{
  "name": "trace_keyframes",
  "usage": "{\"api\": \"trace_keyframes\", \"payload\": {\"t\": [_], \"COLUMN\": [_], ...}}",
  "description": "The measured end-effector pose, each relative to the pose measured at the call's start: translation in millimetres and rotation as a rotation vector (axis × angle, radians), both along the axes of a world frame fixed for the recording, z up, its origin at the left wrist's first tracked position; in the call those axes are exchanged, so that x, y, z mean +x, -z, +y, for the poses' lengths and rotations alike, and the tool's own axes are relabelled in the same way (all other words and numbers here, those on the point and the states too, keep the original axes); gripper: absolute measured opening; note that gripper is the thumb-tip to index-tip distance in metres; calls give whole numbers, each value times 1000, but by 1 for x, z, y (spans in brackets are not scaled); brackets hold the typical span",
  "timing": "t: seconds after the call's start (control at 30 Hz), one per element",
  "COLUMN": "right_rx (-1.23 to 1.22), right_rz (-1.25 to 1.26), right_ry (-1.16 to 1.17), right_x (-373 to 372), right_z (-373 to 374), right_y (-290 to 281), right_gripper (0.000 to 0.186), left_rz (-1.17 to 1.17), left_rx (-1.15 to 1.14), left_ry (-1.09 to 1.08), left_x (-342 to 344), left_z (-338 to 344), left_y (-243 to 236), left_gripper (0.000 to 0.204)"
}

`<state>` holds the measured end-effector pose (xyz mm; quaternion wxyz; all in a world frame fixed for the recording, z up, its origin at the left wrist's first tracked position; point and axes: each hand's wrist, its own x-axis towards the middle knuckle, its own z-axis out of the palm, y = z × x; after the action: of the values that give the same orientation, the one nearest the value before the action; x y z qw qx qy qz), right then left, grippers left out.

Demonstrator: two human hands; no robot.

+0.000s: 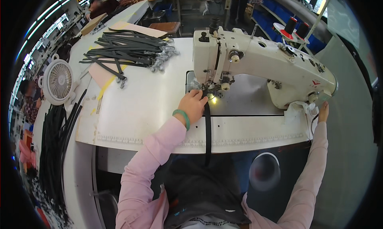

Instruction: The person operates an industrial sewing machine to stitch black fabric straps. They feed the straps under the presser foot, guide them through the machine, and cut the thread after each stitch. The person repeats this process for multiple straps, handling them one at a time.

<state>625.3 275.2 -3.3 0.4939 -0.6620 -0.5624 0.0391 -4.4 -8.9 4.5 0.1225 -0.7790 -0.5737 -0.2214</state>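
We are in a sewing workshop: a white industrial sewing machine (255, 57) sits on the worktable (135, 101) before us, with thread spools (291, 25) behind it and a ruler scale (239, 141) along the front. Around us we see bundles of dark straps (123, 47), long strip lights (50, 10), blue bins (317, 44) and other people (241, 5).

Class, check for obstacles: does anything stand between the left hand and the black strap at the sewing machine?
Nothing visible does: the left hand touches the black strap near its upper visible end.

White fan (59, 81) at left, brown stool (165, 28) and blue bins (269, 5) beyond
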Motion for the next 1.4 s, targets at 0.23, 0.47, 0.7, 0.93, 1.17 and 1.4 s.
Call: {"api": "trace_keyframes", "payload": {"t": [0.23, 0.47, 0.7, 0.93, 1.17, 1.4], "right_rx": [210, 16, -67, -185, -175, -257], "right_rz": [-120, 44, -319, -183, -306, -253], "right_ry": [-19, -151, -105, 78, 35, 84], "right_x": [-58, -68, -20, 27, -1, -2], "right_z": [8, 30, 50, 68, 82, 54], "right_y": [-129, -134, -146, -137, -124, -131], "right_gripper": [55, 50, 56, 63, 61, 58], "left_rz": [-12, 1, -22, -37, 13, -25], "left_rx": [19, 6, 12, 67, -29, -16], "left_ry": [-20, -36, -19, 9, -33, -33], "left_x": [-2, -6, -3, -1, -10, -7], "left_z": [-5, -3, 2, 8, 2, 7], "left_y": [-5, -1, 0, 3, 4, 7], "left_gripper": [33, 35, 36, 36, 36, 35]}}
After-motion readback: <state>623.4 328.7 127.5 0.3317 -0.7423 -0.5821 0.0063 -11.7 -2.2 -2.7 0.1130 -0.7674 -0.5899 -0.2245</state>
